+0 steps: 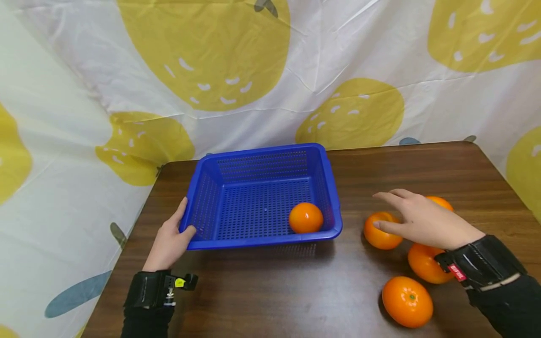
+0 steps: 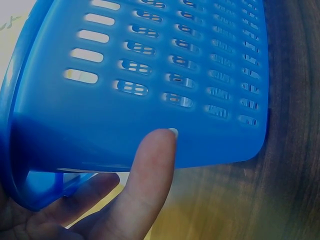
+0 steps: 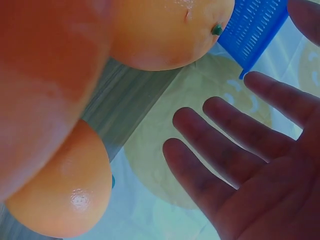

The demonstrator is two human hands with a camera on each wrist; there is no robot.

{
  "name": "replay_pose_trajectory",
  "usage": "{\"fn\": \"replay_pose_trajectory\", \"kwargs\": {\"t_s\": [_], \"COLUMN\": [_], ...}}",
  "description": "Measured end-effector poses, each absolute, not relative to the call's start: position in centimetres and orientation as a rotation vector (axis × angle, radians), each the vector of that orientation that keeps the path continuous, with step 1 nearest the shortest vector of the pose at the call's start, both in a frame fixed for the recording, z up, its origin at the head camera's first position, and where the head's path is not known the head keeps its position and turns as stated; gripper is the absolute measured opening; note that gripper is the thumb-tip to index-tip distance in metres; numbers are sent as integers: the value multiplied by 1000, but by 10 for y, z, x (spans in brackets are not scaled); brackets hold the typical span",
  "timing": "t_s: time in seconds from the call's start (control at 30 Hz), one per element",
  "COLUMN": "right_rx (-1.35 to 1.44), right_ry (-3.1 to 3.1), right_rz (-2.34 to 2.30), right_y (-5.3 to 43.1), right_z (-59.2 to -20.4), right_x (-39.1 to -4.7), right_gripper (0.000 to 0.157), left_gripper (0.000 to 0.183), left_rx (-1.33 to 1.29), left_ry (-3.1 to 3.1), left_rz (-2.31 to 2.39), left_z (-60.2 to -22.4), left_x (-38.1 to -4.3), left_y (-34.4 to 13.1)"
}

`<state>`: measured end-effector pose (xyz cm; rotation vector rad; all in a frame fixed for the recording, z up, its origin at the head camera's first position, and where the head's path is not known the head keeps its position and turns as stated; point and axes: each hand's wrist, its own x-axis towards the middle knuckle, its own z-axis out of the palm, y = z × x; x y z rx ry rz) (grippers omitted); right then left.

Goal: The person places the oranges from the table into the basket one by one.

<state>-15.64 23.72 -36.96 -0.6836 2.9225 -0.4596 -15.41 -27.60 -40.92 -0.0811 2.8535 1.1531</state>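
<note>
A blue plastic basket (image 1: 266,241) with perforated walls stands on the table, and one orange (image 1: 306,218) lies in its front right corner. My left hand (image 1: 169,241) grips the basket's left side near the front corner; in the left wrist view the thumb (image 2: 152,170) lies along the perforated wall. Over on the right, my right hand (image 1: 427,220) hovers with fingers spread and nothing held. Its thumb overlaps an orange (image 1: 378,237) in the head view. Another orange (image 1: 439,202) is partly hidden behind the hand, and a third (image 1: 427,265) sits below the wrist.
Nearest the front, one more orange (image 1: 407,302) rests on the brown wooden table (image 1: 262,295). A white cloth (image 1: 253,124) with yellow fruit prints hangs along the table's back and left edges. Both wrists wear black straps.
</note>
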Motion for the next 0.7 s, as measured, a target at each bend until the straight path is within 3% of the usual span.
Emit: {"fn": "replay_pose_trajectory", "kwargs": {"t_s": [0.7], "right_rx": [-692], "right_ry": [2842], "right_rz": [-498], "right_y": [239], "right_z": [-370], "right_x": [-147], "right_gripper": [75], "left_gripper": [73], "left_rx": [-86], "left_ry": [2847], "left_rz": [1172], "left_z": [-411], "left_x": [-154], "left_y": [-276]}}
